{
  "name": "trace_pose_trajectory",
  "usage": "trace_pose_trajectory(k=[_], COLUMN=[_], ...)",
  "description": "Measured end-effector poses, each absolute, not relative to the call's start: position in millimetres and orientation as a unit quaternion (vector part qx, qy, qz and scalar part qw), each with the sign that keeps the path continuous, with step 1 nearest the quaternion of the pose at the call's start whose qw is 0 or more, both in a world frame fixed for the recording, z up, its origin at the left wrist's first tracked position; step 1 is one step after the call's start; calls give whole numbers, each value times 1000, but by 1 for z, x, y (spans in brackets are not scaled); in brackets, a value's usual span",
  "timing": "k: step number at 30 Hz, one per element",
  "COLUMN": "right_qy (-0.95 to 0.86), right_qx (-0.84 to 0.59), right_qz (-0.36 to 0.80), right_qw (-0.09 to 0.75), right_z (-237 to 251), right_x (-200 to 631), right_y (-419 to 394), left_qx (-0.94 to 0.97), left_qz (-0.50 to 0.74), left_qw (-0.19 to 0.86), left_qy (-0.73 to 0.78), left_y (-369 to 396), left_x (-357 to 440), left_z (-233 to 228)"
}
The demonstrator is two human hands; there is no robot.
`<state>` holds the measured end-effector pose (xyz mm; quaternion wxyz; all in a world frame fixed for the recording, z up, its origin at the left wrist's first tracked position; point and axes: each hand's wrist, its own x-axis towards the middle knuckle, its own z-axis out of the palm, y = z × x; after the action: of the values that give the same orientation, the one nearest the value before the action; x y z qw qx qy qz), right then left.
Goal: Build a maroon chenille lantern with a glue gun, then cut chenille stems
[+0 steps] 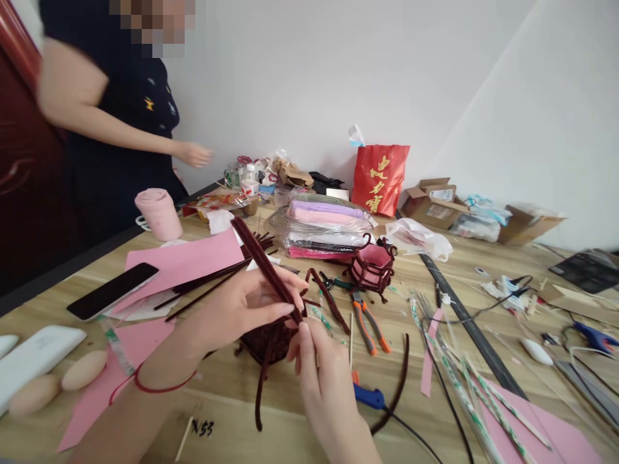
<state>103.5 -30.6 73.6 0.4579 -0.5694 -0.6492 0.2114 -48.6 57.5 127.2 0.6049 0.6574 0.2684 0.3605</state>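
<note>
My left hand [261, 293] is closed around dark brown pipe cleaners [256, 251], which slant up and to the left from its fingers. The fingertips of my right hand [316, 361] pinch the lower end of the same pipe cleaners. Beneath both hands sits a dark brown woven piece [275, 345], mostly hidden by them. One bent brown strand [261, 393] hangs down in front of it. A small pink and brown hexagonal basket [371, 267] stands farther back, beside orange-handled pliers [368, 325]. The blue handle of a tool [370, 396] lies right of my right hand.
A phone [113, 290] lies on pink sheets [193, 254] at left, near a pink cup [158, 212]. Packaged coloured sheets [324, 222] and a red bag [380, 177] stand at the back. Green-striped sticks [464, 374] and cables cover the right. Another person [106, 116] stands at left.
</note>
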Motion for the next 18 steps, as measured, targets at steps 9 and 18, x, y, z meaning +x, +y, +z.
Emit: trace_pose_trajectory(k=[9,18], right_qy=[-515,-605], right_qx=[-785,-728], right_qz=[162,227], right_qw=[304,230], right_z=[-5,-51], right_x=[225,251], right_y=[-69,-61], left_qx=[688,642], left_qz=[408,416], left_qw=[520,558], left_qy=[297,320], left_y=[76,80], left_x=[-62,-56], left_z=[136,128])
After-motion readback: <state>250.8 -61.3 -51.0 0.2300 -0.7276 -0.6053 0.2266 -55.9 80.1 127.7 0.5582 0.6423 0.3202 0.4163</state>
